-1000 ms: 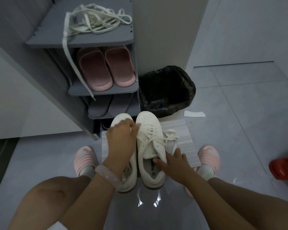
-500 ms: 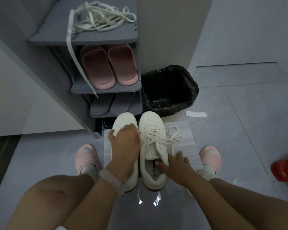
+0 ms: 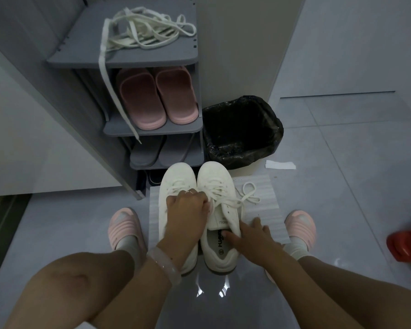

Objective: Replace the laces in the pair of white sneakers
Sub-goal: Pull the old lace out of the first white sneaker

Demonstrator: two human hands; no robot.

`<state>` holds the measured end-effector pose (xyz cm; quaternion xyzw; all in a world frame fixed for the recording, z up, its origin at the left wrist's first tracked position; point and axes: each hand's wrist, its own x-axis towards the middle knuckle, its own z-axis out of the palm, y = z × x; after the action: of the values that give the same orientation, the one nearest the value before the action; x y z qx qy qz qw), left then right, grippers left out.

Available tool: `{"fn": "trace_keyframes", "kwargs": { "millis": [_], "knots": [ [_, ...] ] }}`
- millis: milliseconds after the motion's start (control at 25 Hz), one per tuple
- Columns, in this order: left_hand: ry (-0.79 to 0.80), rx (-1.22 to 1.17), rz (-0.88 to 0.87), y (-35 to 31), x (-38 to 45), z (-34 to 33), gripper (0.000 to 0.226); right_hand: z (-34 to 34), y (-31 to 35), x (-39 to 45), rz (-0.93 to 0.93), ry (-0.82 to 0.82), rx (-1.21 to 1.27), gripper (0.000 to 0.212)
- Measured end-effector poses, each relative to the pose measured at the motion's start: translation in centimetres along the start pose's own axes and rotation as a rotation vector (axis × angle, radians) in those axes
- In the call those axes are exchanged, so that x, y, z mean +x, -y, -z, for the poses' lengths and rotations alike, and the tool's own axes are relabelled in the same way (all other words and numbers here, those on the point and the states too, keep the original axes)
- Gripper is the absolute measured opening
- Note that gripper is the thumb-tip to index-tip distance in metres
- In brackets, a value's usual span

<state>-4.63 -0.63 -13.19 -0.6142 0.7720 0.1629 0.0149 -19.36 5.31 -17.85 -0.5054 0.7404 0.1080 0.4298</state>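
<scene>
Two white sneakers stand side by side on the floor between my feet, toes pointing away. My left hand reaches over the left sneaker and pinches the laces of the right sneaker near its tongue. My right hand holds the right sneaker by its collar, thumb inside the opening. One untied lace end lies looped to the right on a white sheet. A bundle of loose white laces lies on top of the grey shoe rack, one end hanging down.
The grey shoe rack holds pink slippers and grey slippers below. A bin with a black bag stands right of it. A white paper scrap lies on the tiles. A red object sits at the right edge.
My left hand has slid from the left sneaker's toe area back and right onto the right sneaker's laces. The right hand keeps its hold on the collar.
</scene>
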Motion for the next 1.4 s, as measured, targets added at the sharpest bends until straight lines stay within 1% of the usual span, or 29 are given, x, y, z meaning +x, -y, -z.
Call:
{"fn": "trace_keyframes", "kwargs": {
  "millis": [80,120,200,240,280,320,360,400,480,520,560,680,760,840,920,960,1000,1040,1080,1160,1200,1280,1320,1360,1400],
  "knots": [
    [-0.045,0.027,-0.057,-0.5,0.1,0.0,0.025,-0.1,-0.2,0.2,0.012,0.003,0.014,0.068],
    [-0.118,0.024,-0.090,-0.7,0.2,0.2,0.023,-0.1,-0.2,0.2,0.014,0.008,0.020,0.068],
    [-0.369,-0.087,-0.078,-0.5,0.3,0.8,0.019,-0.2,-0.4,0.5,0.018,0.018,0.028,0.068],
    [-0.539,-0.184,-0.035,0.0,0.6,1.3,0.018,-0.3,-0.5,0.6,0.023,0.021,0.032,0.068],
    [-0.658,-0.285,0.022,0.7,0.9,2.0,0.019,-0.4,-0.6,0.7,0.031,0.021,0.031,0.068],
    [-0.673,-0.355,0.069,1.2,1.1,2.6,0.023,-0.5,-0.7,0.9,0.040,0.021,0.028,0.069],
    [-0.604,-0.364,0.111,1.5,1.1,2.9,0.028,-0.6,-0.8,1.1,0.046,0.023,0.029,0.070],
    [-0.465,-0.302,0.144,1.5,1.0,2.9,0.032,-0.7,-0.7,1.2,0.045,0.027,0.033,0.070],
    [-0.133,-0.143,0.146,0.8,0.7,1.6,0.035,-0.6,-0.6,1.0,0.036,0.027,0.036,0.069],
    [-0.028,-0.106,0.115,0.4,0.3,0.8,0.033,-0.5,-0.4,0.8,0.033,0.024,0.037,0.069],
    [0.016,-0.092,0.073,0.2,0.1,0.1,0.030,-0.4,-0.3,0.6,0.028,0.023,0.041,0.069],
    [-0.018,-0.049,0.003,0.3,0.3,-0.3,0.023,-0.4,-0.4,0.5,0.026,0.034,0.070,0.069],
    [-0.106,-0.030,-0.002,0.2,0.3,0.1,0.022,-0.5,-0.5,0.6,0.032,0.036,0.063,0.069],
    [-0.273,-0.122,0.072,0.5,0.5,1.3,0.022,-0.5,-0.5,0.6,0.045,0.025,0.047,0.071],
    [-0.477,-0.283,0.172,1.5,1.0,3.0,0.021,-0.3,-0.4,0.5,0.031,0.044,0.046,0.070],
    [-0.543,-0.349,0.216,2.1,1.2,3.6,0.021,-0.2,-0.2,0.4,0.017,0.059,0.039,0.070],
    [-0.545,-0.379,0.255,2.7,1.4,4.0,0.021,0.1,0.0,0.2,0.008,0.058,0.028,0.068],
    [-0.481,-0.377,0.281,3.0,1.3,4.2,0.023,0.5,0.3,-0.3,0.002,0.022,0.018,0.064],
    [-0.377,-0.355,0.301,3.0,1.1,3.9,0.034,1.0,0.7,-0.7,0.013,-0.069,0.009,0.058],
    [-0.217,-0.281,0.287,2.6,0.2,2.9,0.066,2.4,1.7,-1.4,0.078,-0.339,-0.032,0.050],
    [-0.172,-0.213,0.233,2.1,-0.3,2.3,0.072,3.1,2.2,-1.7,0.133,-0.461,-0.018,0.045],
    [-0.046,-0.057,0.061,1.0,-1.8,0.2,0.068,4.0,3.0,-1.7,0.235,-0.656,0.117,0.030],
    [-0.015,0.012,-0.025,0.7,-2.5,-0.8,0.068,4.3,3.2,-1.4,0.275,-0.711,0.180,0.022],
    [-0.026,0.115,-0.103,0.7,-3.0,-1.6,0.073,4.3,3.5,-0.9,0.309,-0.719,0.211,0.019],
    [-0.025,0.167,-0.134,0.8,-3.3,-2.1,0.081,4.1,3.7,-0.4,0.327,-0.684,0.205,0.021]
  ]
}}
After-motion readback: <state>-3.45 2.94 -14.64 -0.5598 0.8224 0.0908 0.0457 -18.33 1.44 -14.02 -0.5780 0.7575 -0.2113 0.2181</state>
